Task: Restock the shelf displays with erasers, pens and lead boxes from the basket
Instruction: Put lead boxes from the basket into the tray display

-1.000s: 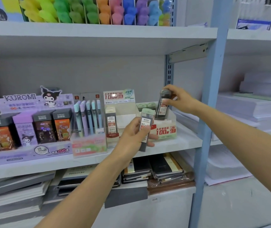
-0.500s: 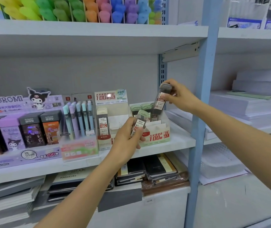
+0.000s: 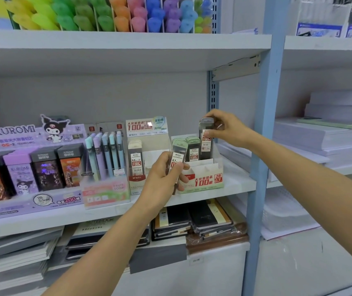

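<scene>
My right hand (image 3: 227, 128) pinches the top of a dark lead box (image 3: 205, 139) and holds it upright in the right slot of the green 0.7 display carton (image 3: 205, 181) on the middle shelf. My left hand (image 3: 162, 180) grips another green-capped lead box (image 3: 177, 160) in front of the same carton. More lead boxes (image 3: 193, 149) stand inside it. A neighbouring 0.5 carton (image 3: 147, 129) holds a row of lead boxes (image 3: 136, 159). The basket is out of view.
Pastel pens (image 3: 104, 154) stand in a clear holder left of the cartons. A purple Kuromi display (image 3: 31, 167) fills the left shelf. A blue upright post (image 3: 260, 146) stands right of the cartons. Notebooks lie on the shelf below, paper stacks (image 3: 329, 133) to the right.
My right hand has lowered its lead box deeper into the carton's right slot. My left hand stays in front of the carton with its box. The camera view shifted slightly.
</scene>
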Tool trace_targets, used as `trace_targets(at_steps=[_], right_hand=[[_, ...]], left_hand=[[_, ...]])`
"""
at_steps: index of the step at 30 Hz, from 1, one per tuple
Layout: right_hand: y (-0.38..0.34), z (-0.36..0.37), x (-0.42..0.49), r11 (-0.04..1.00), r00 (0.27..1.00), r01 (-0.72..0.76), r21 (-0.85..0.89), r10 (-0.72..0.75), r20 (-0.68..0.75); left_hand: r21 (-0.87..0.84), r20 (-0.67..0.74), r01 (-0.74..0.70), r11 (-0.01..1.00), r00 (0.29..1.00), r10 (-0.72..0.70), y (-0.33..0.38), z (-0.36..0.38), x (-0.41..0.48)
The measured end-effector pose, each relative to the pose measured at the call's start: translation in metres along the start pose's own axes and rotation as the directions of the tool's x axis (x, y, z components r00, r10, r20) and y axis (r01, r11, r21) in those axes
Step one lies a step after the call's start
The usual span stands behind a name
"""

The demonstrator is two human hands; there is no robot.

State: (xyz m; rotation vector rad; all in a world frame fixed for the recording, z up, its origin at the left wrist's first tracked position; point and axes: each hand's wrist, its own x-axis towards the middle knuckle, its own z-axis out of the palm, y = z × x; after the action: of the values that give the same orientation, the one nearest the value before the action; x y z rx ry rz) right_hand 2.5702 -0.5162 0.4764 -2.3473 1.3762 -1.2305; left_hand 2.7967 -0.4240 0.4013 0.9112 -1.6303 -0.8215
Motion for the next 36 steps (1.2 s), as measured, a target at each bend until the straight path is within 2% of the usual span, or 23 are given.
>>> trace_targets(at_steps=[3, 5, 7, 12, 16, 19, 21, 22, 24, 27, 30, 32, 34, 36], right_hand=[[0.002, -0.002, -0.002, 1.0, 1.0, 0.007, -0.027, -0.007, 0.016], [0.006, 0.001, -0.002, 0.988, 0.996, 0.017, -0.152, -0.003, 0.091], [0.008, 0.007, -0.003, 0.983, 0.995, 0.022, -0.184, -0.003, 0.1], [0.003, 0.013, -0.003, 0.99, 0.998, -0.031, -0.14, 0.023, -0.052], [-0.005, 0.012, -0.006, 0.989, 0.995, -0.078, -0.127, 0.07, -0.069], [-0.018, 0.008, -0.013, 0.992, 0.984, -0.048, -0.115, 0.027, -0.178], [-0.035, 0.009, -0.022, 1.0, 0.968, 0.028, -0.005, -0.028, -0.25], [-0.045, 0.011, -0.028, 0.992, 0.973, 0.073, 0.101, -0.049, -0.226], [-0.066, 0.02, -0.038, 0.948, 0.995, 0.099, 0.301, -0.086, -0.055], [-0.086, 0.038, -0.045, 0.939, 0.972, 0.04, 0.341, -0.115, 0.203], [-0.094, 0.045, -0.042, 0.904, 0.972, -0.001, 0.427, -0.1, 0.214], [-0.094, 0.042, -0.038, 0.901, 0.985, -0.003, 0.433, -0.072, 0.156], [-0.088, 0.034, -0.033, 0.935, 0.998, 0.009, 0.353, -0.033, 0.062], [-0.077, 0.02, -0.028, 0.956, 1.0, 0.01, 0.295, -0.002, -0.028]], left_hand=[[-0.014, -0.002, 0.003, 1.0, 1.0, -0.003, 0.0, 0.0, 0.0], [-0.017, -0.002, 0.005, 1.0, 1.0, -0.005, 0.0, 0.0, 0.001], [-0.016, -0.009, 0.008, 1.0, 1.0, -0.008, 0.0, 0.0, 0.002], [-0.03, -0.012, 0.004, 1.0, 1.0, -0.005, -0.002, -0.001, 0.001], [-0.045, -0.007, 0.015, 0.999, 1.0, -0.015, -0.001, -0.001, 0.002], [-0.047, 0.004, 0.005, 0.999, 1.0, -0.005, 0.001, -0.002, -0.002], [-0.076, -0.011, -0.005, 0.997, 1.0, 0.004, 0.002, -0.003, -0.006], [-0.104, -0.028, -0.006, 0.995, 1.0, 0.003, 0.003, -0.004, -0.007], [-0.167, -0.056, -0.013, 0.986, 0.998, 0.004, 0.005, -0.005, -0.01], [-0.186, -0.089, -0.054, 0.981, 0.995, 0.038, 0.009, -0.008, -0.015], [-0.173, -0.154, -0.071, 0.982, 0.987, 0.045, 0.008, -0.018, -0.019], [-0.095, -0.198, -0.073, 0.993, 0.979, 0.053, 0.006, -0.026, -0.021], [0.105, -0.218, -0.093, 0.99, 0.969, 0.114, 0.005, -0.031, -0.023], [0.3, -0.177, -0.171, 0.938, 0.957, 0.231, 0.003, -0.033, -0.026]])
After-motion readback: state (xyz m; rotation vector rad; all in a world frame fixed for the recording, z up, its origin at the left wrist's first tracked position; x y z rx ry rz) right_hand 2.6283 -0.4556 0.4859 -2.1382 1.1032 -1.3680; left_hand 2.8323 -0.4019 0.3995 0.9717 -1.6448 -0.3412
